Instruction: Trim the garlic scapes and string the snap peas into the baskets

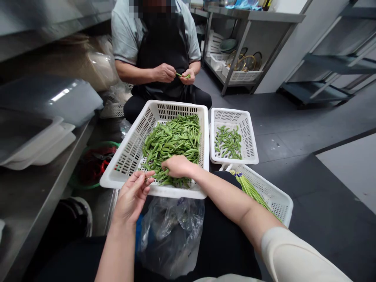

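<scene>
A large white plastic basket (116, 166) holds a heap of green pea pods (173, 135). My right hand (179, 166) reaches over the near side into the heap; its fingers are curled down among the pods, and the fingertips are hidden. Just outside the near left part of the rim is my left hand (133, 194), palm turned up, with thumb and forefinger pinched together. Whatever sits in that pinch is too small to make out. Below the basket, a clear plastic bag (173, 235) lies between my legs.
Across from me, a person in a dark apron holds a pod in both hands (176, 74). At right stand a smaller white basket (249, 145) with some pods and another basket (282, 197) with long green stalks. A metal shelf (55, 188) runs along the left.
</scene>
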### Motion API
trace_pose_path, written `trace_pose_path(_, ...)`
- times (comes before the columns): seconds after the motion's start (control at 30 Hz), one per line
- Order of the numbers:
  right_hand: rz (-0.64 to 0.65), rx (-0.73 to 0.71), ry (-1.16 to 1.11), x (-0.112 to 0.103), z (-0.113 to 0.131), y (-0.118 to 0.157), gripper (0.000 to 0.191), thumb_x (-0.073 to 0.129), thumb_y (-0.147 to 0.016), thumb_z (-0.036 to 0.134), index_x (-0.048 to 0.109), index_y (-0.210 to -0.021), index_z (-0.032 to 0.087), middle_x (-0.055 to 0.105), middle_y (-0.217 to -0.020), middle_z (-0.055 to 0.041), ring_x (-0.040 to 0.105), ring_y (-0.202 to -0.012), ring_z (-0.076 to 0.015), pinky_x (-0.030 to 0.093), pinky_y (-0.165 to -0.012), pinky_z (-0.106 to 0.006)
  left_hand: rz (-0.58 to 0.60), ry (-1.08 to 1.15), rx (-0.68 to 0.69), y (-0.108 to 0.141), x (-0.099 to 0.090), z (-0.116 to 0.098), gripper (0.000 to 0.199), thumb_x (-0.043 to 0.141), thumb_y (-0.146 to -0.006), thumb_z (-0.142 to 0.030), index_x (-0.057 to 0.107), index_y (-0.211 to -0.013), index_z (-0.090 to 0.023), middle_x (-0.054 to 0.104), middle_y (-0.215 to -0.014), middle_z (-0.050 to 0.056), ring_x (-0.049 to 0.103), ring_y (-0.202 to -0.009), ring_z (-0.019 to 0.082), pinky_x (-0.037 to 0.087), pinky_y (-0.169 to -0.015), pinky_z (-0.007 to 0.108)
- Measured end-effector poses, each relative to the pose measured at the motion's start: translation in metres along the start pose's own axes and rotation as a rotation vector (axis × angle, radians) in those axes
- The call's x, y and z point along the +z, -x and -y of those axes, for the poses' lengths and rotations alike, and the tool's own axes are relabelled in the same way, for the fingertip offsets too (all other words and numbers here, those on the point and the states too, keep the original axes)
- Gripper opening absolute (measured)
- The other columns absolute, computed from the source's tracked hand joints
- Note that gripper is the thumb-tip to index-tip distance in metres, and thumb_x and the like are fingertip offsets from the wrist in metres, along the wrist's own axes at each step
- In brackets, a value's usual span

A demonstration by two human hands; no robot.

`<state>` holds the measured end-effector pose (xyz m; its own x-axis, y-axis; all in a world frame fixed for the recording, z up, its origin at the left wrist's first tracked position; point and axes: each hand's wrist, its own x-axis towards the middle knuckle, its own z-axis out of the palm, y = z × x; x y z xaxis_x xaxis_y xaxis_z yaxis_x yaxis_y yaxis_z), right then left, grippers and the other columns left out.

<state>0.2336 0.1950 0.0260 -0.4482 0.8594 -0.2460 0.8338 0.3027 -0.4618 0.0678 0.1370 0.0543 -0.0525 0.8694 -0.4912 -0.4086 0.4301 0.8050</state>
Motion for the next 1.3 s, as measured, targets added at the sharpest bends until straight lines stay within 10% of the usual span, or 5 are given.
trace_pose_path(0.3, 0.018, 0.129, 0.107, 0.003, 0.003, -0.007, 0.015, 0.056, -0.078, 0.017, 0.065, -0.088, 0.011, 0.069, -0.094, -0.0170, 0.067, -0.088, -0.0262, 0.050, -0.069, -0.031, 0.057, -0.325, 0.189, 0.001, -0.010, 0.010, 0.022, 0.069, -0.053, -0.034, 0.067, -0.066, -0.016, 0.053, -0.053, -0.003, 0.045, -0.048, 0.009, 0.032, -0.040, 0.019)
trace_pose_path(0.57, -0.120, 0.128, -1.005, -0.011, 0.000, 0.007, 0.016, 0.048, -0.082, 0.022, 0.042, -0.068, 0.017, 0.038, -0.043, 0.0081, 0.030, -0.034, -0.0051, 0.023, -0.034, -0.017, 0.084, -0.995, 0.546, -0.004, 0.009, 0.024, 0.026, 0.053, -0.069, -0.043, 0.067, -0.068, -0.022, 0.066, -0.063, 0.001, 0.058, -0.061, 0.018, 0.042, -0.057, 0.027)
trace_pose_path(0.9, -0.211, 0.125, -0.965, -0.005, 0.012, 0.013, 0.013, 0.054, -0.080, 0.021, 0.046, -0.071, 0.017, 0.042, -0.049, 0.0080, 0.036, -0.041, -0.0052, 0.027, -0.042, -0.017, 0.117, -1.161, 0.841, -0.007, 0.019, 0.028, 0.020, 0.044, -0.073, -0.029, 0.059, -0.062, -0.022, 0.060, -0.061, 0.002, 0.054, -0.057, 0.016, 0.040, -0.058, 0.027)
trace_pose_path(1.07, -0.055, 0.017, -1.020, -0.012, 0.010, 0.021, 0.012, 0.056, -0.081, 0.022, 0.049, -0.073, 0.016, 0.046, -0.055, 0.0077, 0.035, -0.039, -0.0032, 0.026, -0.040, -0.016, 0.177, -1.071, 0.809, -0.002, 0.018, 0.017, 0.018, 0.047, -0.071, -0.029, 0.059, -0.059, -0.022, 0.060, -0.061, 0.002, 0.053, -0.060, 0.016, 0.041, -0.059, 0.027)
trace_pose_path(1.3, 0.286, -0.063, -1.377, -0.020, -0.005, 0.024, 0.025, 0.066, -0.075, 0.033, 0.052, -0.079, 0.014, 0.052, -0.055, 0.0056, 0.033, -0.035, -0.0020, 0.020, -0.033, -0.015, -0.154, -0.306, 0.442, -0.016, 0.004, -0.001, 0.014, 0.059, -0.056, -0.031, 0.057, -0.062, -0.019, 0.048, -0.050, -0.004, 0.039, -0.045, 0.009, 0.028, -0.041, 0.020)
